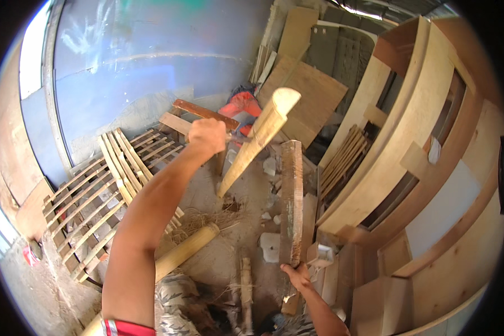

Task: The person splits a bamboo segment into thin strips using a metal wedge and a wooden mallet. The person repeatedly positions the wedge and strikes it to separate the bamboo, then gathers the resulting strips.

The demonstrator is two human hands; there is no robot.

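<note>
A split bamboo pole [259,140], pale and half-round at its upper end, slants across the middle of the view from upper right to lower left. The left hand [207,136], raised with the arm outstretched, is closed around a thin handle that meets the pole; what tool the handle belongs to cannot be told. Just right of the pole a rough wooden plank [290,201] stands upright, its lower end clamped in the right hand [298,275]. The two hands are well apart. A whole bamboo stem [185,251] lies on the dusty floor [218,263] below the left arm, beside dry fibres. Slatted wooden frames [103,196] lie at left, a red object [239,105] behind the pole, and curved plywood furniture panels [409,129] crowd the right side.
</note>
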